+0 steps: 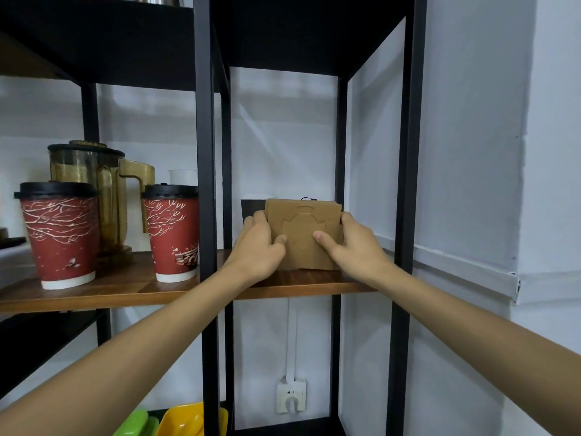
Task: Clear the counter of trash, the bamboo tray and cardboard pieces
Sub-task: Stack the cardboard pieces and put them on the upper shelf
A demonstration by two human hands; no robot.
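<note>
Cardboard pieces [303, 236]: a small brown stack standing on edge on the wooden shelf [311, 283], its lower edge on the board; it seems to be being stood there as its storage spot.
Left hand [259, 243]: clasped on the stack's left side, thumb across the front face, fingers [260, 218] wrapped over the left edge.
Right hand [353, 243]: mirrors it on the stack's right side, thumb pressed to the front.
Why two hands: likely to keep the loose sheets squared and upright so none fans out or tips.
Behind the stack: a dark flat thing [253, 207] peeks out at the upper left; what it is cannot be told.
Left of the stack: past the black frame post [206, 190], two red paper cups [172, 232] and an amber jug [94, 180].
Hidden: how many sheets; whether the stack leans on anything; the worktop, trash and bamboo tray are out of view.
</note>
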